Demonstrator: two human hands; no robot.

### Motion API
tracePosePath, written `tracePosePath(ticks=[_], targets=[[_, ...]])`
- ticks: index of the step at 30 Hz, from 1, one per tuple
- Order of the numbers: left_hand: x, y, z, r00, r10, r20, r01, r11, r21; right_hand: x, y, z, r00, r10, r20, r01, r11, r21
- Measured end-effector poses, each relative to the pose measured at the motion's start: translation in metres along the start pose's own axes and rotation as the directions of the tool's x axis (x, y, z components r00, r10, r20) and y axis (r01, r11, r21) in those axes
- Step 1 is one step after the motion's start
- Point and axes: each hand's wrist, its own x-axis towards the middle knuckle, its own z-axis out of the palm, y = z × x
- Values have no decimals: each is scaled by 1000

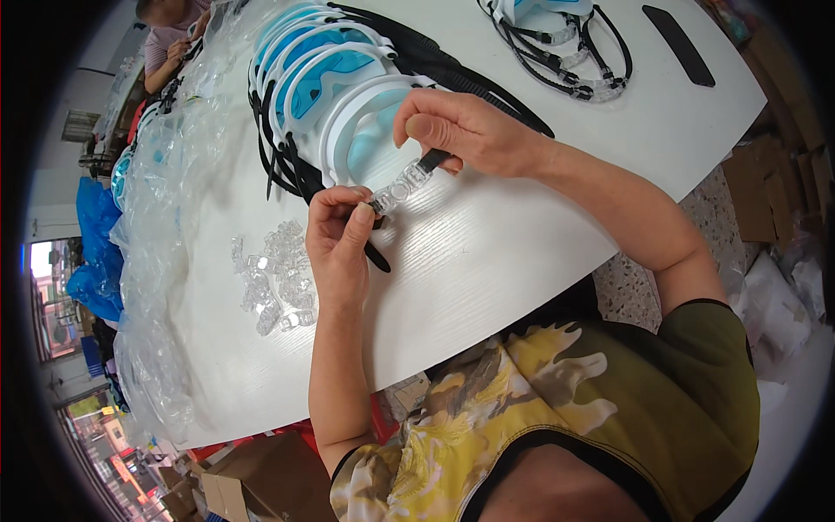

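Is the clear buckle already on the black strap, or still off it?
On it: the clear buckle sits between both hands, with the black strap emerging at either end, toward the right hand and the left hand.

My left hand (337,239) and right hand (465,130) pinched a clear buckle (402,184) on a black strap (376,255) over the white table (487,261).

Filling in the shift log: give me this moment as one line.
left hand: pinches black strap | right hand: holds clear buckle | nearby: loose clear buckles, stacked swim masks

Strap (377,256) end hidden inside left hand (337,245)
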Motion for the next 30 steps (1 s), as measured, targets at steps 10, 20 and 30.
tracePosePath(ticks=[10,20,30], targets=[[0,4,-1,996,80,-32,-71,971,230,-1,-8,-6,999,-38,-18,39,998,39],[-1,3,-3,996,61,-60,-43,965,257,0,-5,-13,998,-44,46,48,996,-80],[2,1,12,903,369,221,-385,463,798,0,-12,-2,999,-13,-33,3,959,-284]])
